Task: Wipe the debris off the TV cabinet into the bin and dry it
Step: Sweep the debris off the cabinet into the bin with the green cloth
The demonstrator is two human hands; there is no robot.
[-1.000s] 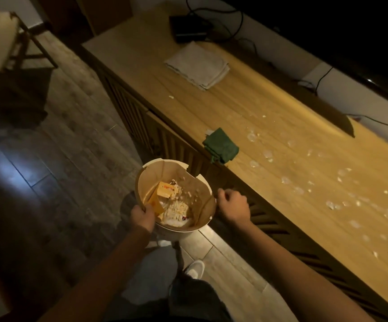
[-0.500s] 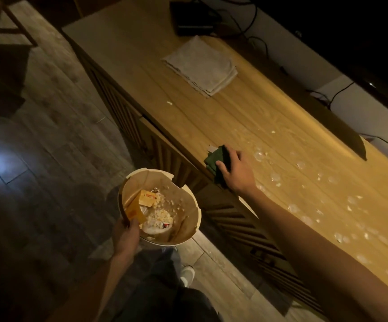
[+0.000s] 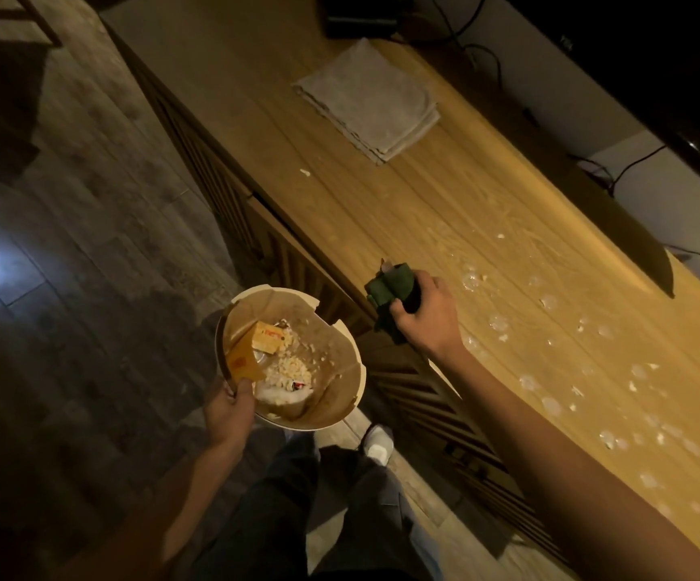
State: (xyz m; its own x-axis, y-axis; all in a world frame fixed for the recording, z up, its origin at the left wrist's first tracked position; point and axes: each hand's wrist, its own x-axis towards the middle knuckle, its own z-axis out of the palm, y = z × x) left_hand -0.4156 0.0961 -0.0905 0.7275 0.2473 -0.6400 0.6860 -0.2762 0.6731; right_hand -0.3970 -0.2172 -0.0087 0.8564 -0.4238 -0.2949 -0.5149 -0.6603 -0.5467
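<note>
Crumb-strewn wooden cabinet; part-filled bin; bunched green cloth.

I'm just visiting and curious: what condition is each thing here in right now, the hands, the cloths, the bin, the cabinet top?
Left hand: gripping the bin's rim.
Right hand: closed around the green cloth.
Green cloth: bunched up, at the cabinet's front edge.
Bin: held beside the cabinet, lined, partly filled with rubbish.
Cabinet top: littered with white crumbs and wet spots.
Grey cloth: folded, lying flat, untouched.

Dark green cloth; seemingly grey towel.
</note>
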